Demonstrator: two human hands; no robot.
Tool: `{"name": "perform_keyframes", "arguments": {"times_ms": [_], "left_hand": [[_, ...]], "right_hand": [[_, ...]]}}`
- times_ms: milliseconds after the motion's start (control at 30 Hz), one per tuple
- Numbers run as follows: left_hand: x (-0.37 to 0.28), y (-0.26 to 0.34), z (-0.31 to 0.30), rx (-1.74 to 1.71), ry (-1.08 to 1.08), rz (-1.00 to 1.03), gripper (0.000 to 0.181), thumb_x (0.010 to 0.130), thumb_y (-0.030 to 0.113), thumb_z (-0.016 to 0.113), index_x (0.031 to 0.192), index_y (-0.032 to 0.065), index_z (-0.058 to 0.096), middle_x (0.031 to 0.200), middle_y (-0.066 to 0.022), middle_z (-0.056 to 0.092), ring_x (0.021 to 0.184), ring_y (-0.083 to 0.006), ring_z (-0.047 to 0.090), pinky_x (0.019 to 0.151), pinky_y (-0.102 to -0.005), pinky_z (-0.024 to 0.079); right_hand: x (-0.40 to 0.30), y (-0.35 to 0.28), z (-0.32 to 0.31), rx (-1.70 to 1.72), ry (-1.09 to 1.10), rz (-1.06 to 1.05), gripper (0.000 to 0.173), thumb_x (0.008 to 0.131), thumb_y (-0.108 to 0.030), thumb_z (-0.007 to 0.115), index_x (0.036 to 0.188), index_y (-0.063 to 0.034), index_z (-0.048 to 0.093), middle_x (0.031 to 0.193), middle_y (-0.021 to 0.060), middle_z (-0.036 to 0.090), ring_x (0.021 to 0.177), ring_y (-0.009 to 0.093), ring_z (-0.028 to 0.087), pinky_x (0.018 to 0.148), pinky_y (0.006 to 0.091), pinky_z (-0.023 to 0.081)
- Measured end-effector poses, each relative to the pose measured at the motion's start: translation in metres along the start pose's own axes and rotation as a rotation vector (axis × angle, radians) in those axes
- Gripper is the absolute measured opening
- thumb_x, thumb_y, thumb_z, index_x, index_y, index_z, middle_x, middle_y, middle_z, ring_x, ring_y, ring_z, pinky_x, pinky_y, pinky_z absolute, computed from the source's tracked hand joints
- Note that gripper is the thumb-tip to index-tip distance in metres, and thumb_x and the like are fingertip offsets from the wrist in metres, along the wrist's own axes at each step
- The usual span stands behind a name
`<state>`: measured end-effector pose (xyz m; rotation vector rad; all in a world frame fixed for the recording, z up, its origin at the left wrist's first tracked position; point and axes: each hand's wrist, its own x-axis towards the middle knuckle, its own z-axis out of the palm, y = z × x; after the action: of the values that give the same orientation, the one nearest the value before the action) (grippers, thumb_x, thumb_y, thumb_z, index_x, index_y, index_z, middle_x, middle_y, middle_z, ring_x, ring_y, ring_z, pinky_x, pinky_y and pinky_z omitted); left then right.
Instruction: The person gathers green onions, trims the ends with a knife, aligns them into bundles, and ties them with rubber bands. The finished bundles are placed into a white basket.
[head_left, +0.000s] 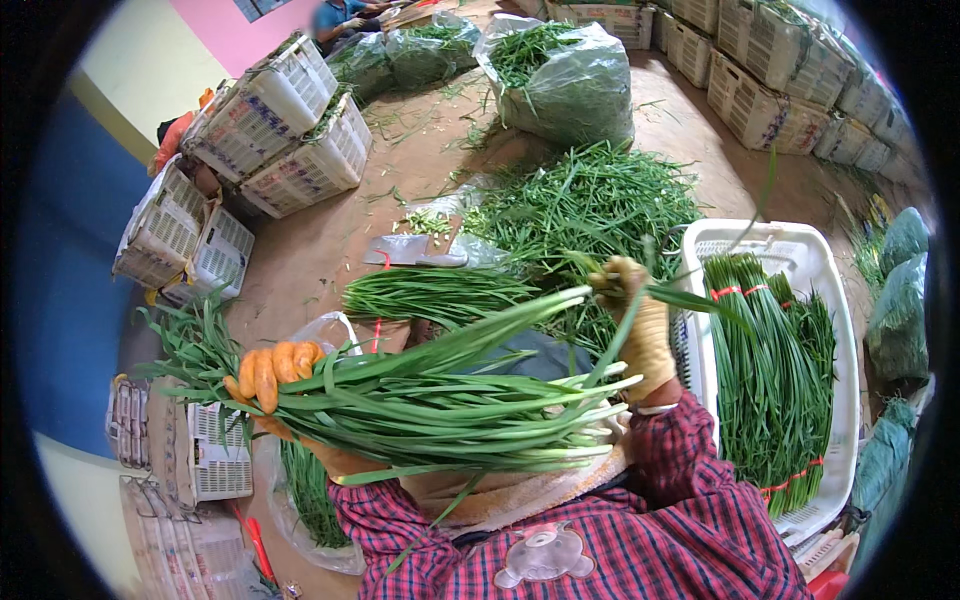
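Note:
My left hand (277, 371), in an orange glove, grips a thick bunch of green garlic chives (450, 405) near its leafy end. The pale stalk ends point right, across my lap. My right hand (626, 292), in a yellowish glove, is closed on a few loose green leaves (686, 300) just above those stalk ends. Beyond the bunch, a smaller bundle of chives (442, 292) lies by a red tie (377, 334). A broad-bladed knife (416, 251) rests behind it, near cut pieces of stalk (427, 222). A large loose heap of leaves (592, 202) spreads farther back.
At my right a white plastic basket (846, 352) holds chive bundles with red ties. Stacked crates (262, 112) stand back left, more crates (772, 97) back right. A filled plastic bag (562, 97) stands behind the heap. Another person (341, 19) sits at the far back.

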<state>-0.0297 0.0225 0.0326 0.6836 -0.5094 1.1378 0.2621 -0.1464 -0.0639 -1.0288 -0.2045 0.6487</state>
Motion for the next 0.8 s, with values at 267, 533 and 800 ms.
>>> {"name": "perform_keyframes", "arguments": {"times_ms": [267, 533, 800], "left_hand": [[0.004, -0.011, -0.010, -0.082, -0.004, -0.023, 0.033, 0.100, 0.035, 0.050, 0.070, 0.0227, 0.042, 0.058, 0.0109, 0.043, 0.059, -0.0098, 0.030, 0.064, -0.0307, 0.029], [0.006, -0.014, 0.002, -0.037, 0.045, -0.089, 0.026, 0.100, 0.034, 0.050, 0.078, 0.0215, 0.043, 0.073, 0.0084, 0.048, 0.066, -0.0119, 0.032, 0.073, -0.0326, 0.030], [-0.003, -0.009, -0.013, -0.145, 0.107, -0.034, 0.022, 0.096, 0.027, 0.058, 0.079, 0.0218, 0.045, 0.073, 0.0090, 0.045, 0.069, -0.0109, 0.031, 0.075, -0.0320, 0.026]], "right_hand": [[-0.041, -0.023, -0.030, -0.267, -1.070, 0.002, 0.044, 0.092, -0.030, 0.062, 0.124, -0.0003, 0.061, 0.127, 0.0130, 0.059, 0.124, 0.025, 0.051, 0.107, 0.0367, 0.037], [-0.062, -0.013, -0.007, 0.227, -0.727, 0.699, 0.036, 0.087, -0.010, 0.070, 0.119, 0.0019, 0.060, 0.112, 0.0128, 0.066, 0.097, 0.019, 0.065, 0.086, 0.0315, 0.055], [-0.068, -0.042, -0.015, -0.204, -0.564, 0.336, 0.024, 0.091, -0.019, 0.066, 0.100, 0.0034, 0.066, 0.088, 0.0083, 0.070, 0.072, 0.012, 0.064, 0.066, 0.0255, 0.053]]}}
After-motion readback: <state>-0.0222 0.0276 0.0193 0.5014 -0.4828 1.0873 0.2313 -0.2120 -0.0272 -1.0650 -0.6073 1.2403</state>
